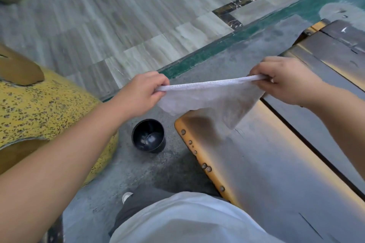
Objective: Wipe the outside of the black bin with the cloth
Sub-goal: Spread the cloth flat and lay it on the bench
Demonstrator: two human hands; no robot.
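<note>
A thin white cloth (211,98) is stretched in the air between both hands, its lower part hanging down. My left hand (142,92) pinches its left corner and my right hand (284,79) pinches its right corner. The small black bin (148,136) stands upright on the grey floor below and left of the cloth, its open mouth facing up. Neither hand touches the bin.
A wooden bench (276,163) with metal studs along its edge fills the right side. A yellow speckled rounded object (45,108) sits at the left. My white shirt and dark trousers (177,219) show at the bottom. Pale marble floor lies beyond a green strip (197,59).
</note>
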